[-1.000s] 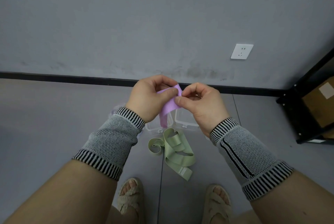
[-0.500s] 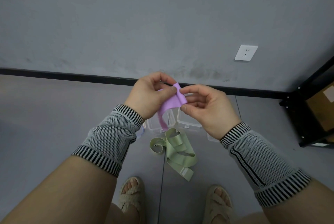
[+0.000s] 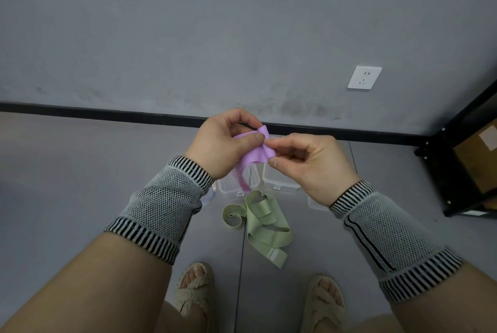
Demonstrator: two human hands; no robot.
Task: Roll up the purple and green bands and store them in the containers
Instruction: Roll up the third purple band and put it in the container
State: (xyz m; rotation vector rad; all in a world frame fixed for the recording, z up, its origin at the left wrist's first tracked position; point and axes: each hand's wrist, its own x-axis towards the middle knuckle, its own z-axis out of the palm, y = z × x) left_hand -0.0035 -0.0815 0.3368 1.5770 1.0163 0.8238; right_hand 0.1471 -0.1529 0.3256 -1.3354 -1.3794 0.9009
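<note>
I hold the purple band (image 3: 254,156) in the air between both hands. My left hand (image 3: 224,141) pinches its upper edge with thumb and fingers. My right hand (image 3: 309,164) pinches the rolled end beside it. A loose tail of the band hangs down toward the floor. The green band (image 3: 262,221) lies in loose loops on the grey floor below my hands. Two clear plastic containers (image 3: 279,184) stand on the floor just beyond it, partly hidden by my hands.
A clear lid (image 3: 316,203) lies right of the containers, another with a purple edge (image 3: 209,197) peeks out by my left wrist. A black shelf frame (image 3: 457,160) with a cardboard box stands at the right. My sandalled feet (image 3: 196,289) are below.
My right hand has shifted its pinch along the purple band's end and turned it, while my left hand kept its hold. Both hands sit slightly higher in view.
</note>
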